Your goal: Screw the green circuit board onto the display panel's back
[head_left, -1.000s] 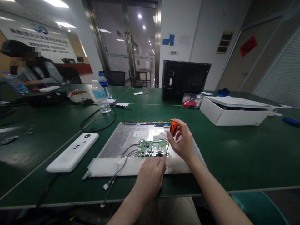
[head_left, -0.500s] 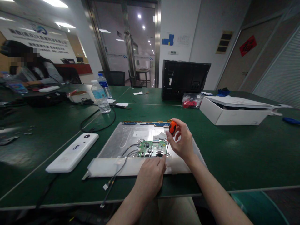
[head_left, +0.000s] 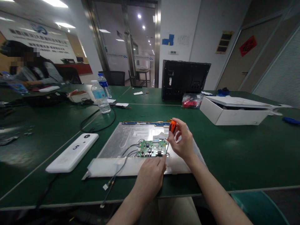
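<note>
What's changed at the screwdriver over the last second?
The right hand's thumb has shifted rightward in the picture, and the screwdriver's handle shows a different face, so it seems to have turned; which way, I can't tell. Nothing was picked up or let go. The left hand, circuit board and white power bank stayed put.
</note>
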The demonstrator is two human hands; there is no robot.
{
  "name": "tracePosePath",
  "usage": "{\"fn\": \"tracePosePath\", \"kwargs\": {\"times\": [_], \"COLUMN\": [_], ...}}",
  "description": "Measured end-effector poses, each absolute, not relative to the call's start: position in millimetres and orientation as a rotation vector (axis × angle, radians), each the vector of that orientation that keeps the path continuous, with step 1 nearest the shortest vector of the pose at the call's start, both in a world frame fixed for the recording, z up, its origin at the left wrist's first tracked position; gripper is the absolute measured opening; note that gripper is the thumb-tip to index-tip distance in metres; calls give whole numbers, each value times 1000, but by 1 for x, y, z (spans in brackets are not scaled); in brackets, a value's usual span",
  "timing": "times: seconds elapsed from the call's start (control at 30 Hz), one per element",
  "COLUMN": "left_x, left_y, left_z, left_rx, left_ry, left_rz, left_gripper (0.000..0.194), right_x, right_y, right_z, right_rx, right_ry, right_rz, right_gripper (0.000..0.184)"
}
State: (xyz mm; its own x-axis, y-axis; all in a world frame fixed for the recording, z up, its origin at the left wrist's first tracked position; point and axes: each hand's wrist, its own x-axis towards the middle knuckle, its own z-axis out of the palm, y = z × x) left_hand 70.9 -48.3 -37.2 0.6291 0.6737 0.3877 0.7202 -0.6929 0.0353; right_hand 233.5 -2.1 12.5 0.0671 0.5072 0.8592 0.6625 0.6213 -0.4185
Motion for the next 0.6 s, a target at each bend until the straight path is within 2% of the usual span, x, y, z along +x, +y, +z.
{"fn": "tracePosePath", "kwargs": {"times": [0.6], "left_x": [70], "left_y": [-48], "left_z": [-39], "left_rx": [-2705], "left_ry": [-1155], "left_rz": [-606], "left_gripper": [30], "right_x": [234], "right_y": [-2], "right_z": [12], "right_rx": [-1016], "right_ry": [-1599], "right_rz": [-145], "right_gripper": [39]}}
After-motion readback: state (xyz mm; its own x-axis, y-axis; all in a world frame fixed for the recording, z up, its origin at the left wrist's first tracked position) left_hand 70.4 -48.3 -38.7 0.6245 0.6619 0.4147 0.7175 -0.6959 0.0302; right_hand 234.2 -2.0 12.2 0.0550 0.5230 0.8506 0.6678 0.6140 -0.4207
